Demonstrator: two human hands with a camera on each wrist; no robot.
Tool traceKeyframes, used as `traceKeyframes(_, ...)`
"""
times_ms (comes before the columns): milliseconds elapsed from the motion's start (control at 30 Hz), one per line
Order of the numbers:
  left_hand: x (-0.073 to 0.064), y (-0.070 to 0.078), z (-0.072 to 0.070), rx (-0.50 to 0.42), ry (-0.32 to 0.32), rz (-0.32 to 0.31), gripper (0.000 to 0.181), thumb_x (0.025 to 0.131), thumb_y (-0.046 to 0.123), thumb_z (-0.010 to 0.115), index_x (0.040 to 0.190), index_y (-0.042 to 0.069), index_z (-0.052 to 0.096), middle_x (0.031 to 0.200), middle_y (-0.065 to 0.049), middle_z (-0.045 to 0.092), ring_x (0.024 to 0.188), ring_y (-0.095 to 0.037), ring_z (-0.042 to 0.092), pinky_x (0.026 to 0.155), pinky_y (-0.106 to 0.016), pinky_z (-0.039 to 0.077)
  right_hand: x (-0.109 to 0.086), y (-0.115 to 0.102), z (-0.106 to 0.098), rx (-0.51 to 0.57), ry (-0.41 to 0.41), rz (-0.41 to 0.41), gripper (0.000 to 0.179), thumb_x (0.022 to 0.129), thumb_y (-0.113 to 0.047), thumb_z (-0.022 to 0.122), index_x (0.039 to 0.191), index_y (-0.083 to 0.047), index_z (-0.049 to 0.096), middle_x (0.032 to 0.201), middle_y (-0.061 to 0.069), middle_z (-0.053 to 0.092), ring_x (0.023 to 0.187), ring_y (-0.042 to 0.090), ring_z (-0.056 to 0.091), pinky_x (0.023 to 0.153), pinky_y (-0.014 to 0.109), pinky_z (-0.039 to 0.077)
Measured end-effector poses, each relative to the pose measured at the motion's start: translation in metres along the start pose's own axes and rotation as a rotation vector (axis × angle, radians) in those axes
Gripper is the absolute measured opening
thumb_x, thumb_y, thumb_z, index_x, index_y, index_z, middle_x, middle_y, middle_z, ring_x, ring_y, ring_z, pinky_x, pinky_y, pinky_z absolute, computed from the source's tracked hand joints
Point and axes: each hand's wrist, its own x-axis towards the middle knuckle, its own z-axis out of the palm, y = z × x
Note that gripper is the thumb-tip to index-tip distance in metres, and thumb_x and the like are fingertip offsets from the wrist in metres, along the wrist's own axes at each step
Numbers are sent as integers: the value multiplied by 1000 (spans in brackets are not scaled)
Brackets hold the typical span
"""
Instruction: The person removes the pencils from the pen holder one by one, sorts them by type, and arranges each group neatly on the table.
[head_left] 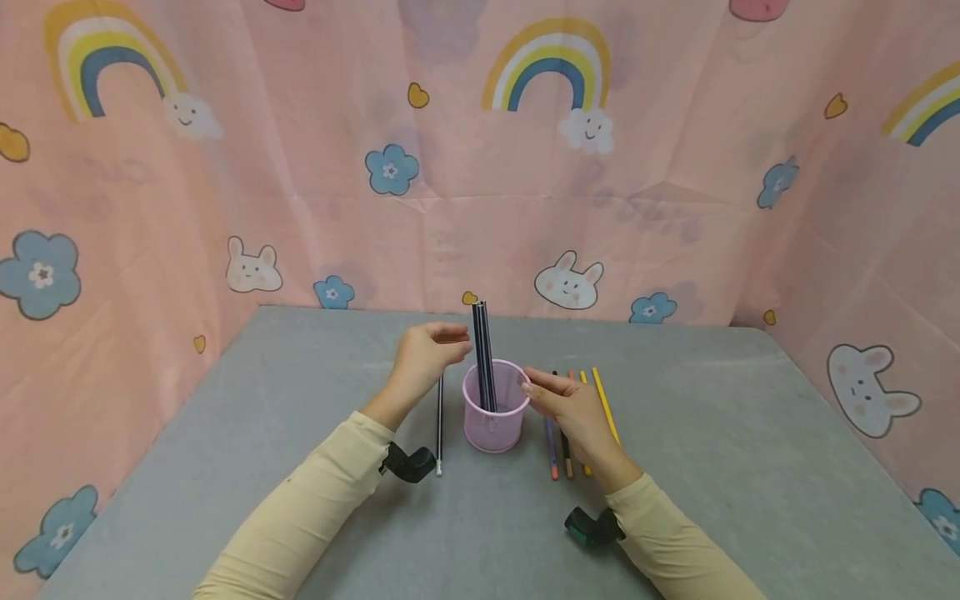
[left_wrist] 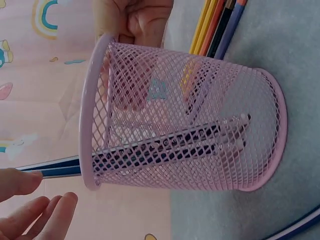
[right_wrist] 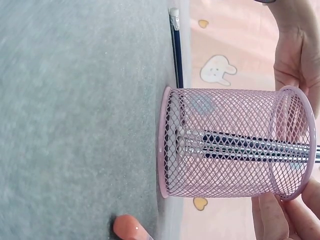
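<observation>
A pink mesh pencil cup (head_left: 492, 429) stands upright on the grey table. Dark-striped pencils (head_left: 483, 350) lean inside it, their white eraser ends down near the base, as the right wrist view shows through the mesh. With thumb and fingers, my right hand (head_left: 573, 412) pinches the cup's rim on the right side. My left hand (head_left: 427, 358) is at the upper left of the cup, fingers loosely extended beside the pencils' upper ends. In the left wrist view its thumb (left_wrist: 22, 182) overlaps the pencils; contact is unclear. Another dark pencil (head_left: 439, 433) lies left of the cup.
Several coloured pencils, among them a yellow one (head_left: 606, 404) and a purple one (head_left: 551, 450), lie right of the cup, partly behind my right hand. A pink patterned curtain (head_left: 465, 233) surrounds the grey table (head_left: 300, 367) at the back and sides.
</observation>
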Motion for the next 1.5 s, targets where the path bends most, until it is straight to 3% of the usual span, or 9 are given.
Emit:
traceKeyframes(233,0,-1,5,10,31,69,31,80,19,73,107,7,68,103,-7,71,96,-18,66,86,-33,53,2,1,0,14,-2,11,43,86,-25,67,124,-7,60,127,10,59,108,12,61,89,27,51)
traceKeyframes(633,-1,2,11,-27,63,69,29,79,21,73,105,8,69,101,-7,71,94,-18,66,86,-36,52,1,0,1,2,5,18,44,85,-26,67,124,-7,59,127,10,59,108,14,61,89,28,51)
traceKeyframes(1500,6,1,22,-152,74,60,22,82,9,69,100,-2,65,100,-16,67,88,-20,65,75,-25,56,2,0,0,-8,1,11,45,85,-28,67,124,-8,60,127,10,59,111,17,60,91,31,50)
